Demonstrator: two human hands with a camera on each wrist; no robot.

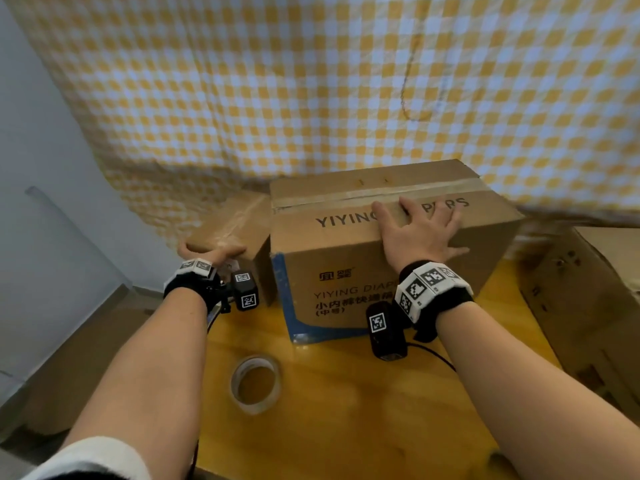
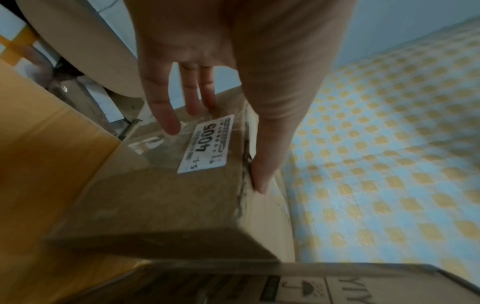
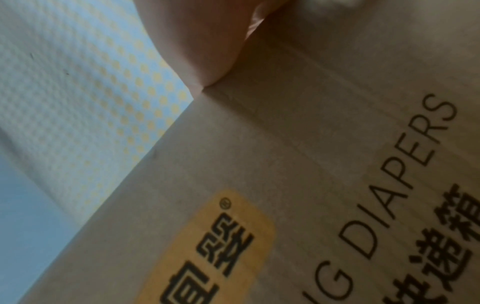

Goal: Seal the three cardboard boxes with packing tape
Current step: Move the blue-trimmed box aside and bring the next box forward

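Boxes fill the far half of the wooden bench [image 1: 346,393]. The large box [image 1: 346,258], printed "YIYING DIAPERS", stands at the middle of the bench, close to the far edge, with a strip of tape [image 1: 374,194] running along its top seam. The right hand [image 1: 420,230] lies flat on the top of this box near its front edge, fingers straight and spread, grasping nothing; the right wrist view shows only the heel of the hand against the cardboard and the printed front face below it.

The small box [image 1: 228,226] sits just beside the large box on its left, near the bench's far left corner, its side close against the larger one. Clear tape already runs across its top. The left hand [image 1: 211,252] holds the near edge of this box: the thumb [image 2: 262,170] presses along the top edge while the fingers [image 2: 166,115] reach down the near face, almost straight, beside a white label [image 2: 207,144] marked "4005".

A third box [image 1: 588,306] stands at the right edge of the bench, well apart from both hands and partly out of view. The roll of packing tape [image 1: 256,384] lies flat on the bench near the front edge, between the two forearms, touched by neither hand.

A yellow checked cloth [image 1: 311,81] hangs behind the bench.
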